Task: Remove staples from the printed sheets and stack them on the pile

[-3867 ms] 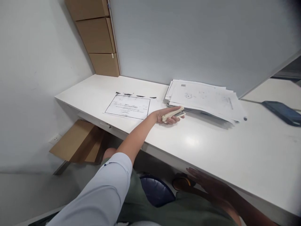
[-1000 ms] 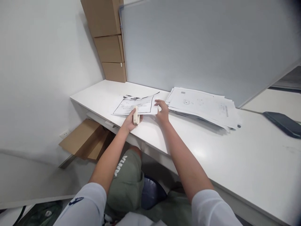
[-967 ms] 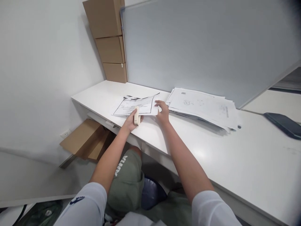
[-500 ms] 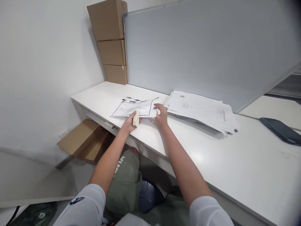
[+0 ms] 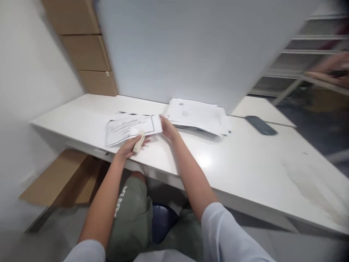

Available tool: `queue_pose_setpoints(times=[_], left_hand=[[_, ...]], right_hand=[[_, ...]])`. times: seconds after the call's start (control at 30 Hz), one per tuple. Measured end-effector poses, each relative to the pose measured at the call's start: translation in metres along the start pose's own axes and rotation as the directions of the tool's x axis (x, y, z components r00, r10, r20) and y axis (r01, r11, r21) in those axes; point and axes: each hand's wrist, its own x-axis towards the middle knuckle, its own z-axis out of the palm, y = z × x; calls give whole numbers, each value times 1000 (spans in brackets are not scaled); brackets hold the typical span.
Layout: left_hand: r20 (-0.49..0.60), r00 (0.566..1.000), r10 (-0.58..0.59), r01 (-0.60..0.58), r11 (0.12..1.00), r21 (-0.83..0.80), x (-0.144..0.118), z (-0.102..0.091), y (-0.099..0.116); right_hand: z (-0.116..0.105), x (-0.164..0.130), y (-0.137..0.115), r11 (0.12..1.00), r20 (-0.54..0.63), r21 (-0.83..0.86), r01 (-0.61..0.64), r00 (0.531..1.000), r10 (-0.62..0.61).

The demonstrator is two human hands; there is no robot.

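White desk (image 5: 245, 171) against grey partition (image 5: 174, 47), left hand (image 5: 127, 147) clasping stapler (image 5: 138, 142), right hand (image 5: 167, 128) pinching printed sheet (image 5: 128, 127), paper stack (image 5: 197, 115) beside, cardboard boxes (image 5: 87, 54) in corner

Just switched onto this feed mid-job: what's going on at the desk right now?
A person sits at a long white desk. Their left hand grips a small cream stapler at the near edge of a thin set of printed white sheets; the right hand pinches that set's right corner. A thicker, loose pile of white papers lies just to the right, and a dark flat phone farther along. The picture is motion-blurred.
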Motion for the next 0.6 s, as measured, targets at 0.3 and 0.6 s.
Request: queue_pose_setpoints(times=[0.3,0.6], left_hand=[[249,965,-78,-31,914,405,8,-12,17],[438,890,-127,-110,872,476,6,-8,21]], right_hand=[[19,4,-47,994,-76,6,111,991,-110],[-107,-23,-184,854,-568,-519,27,736,-368]])
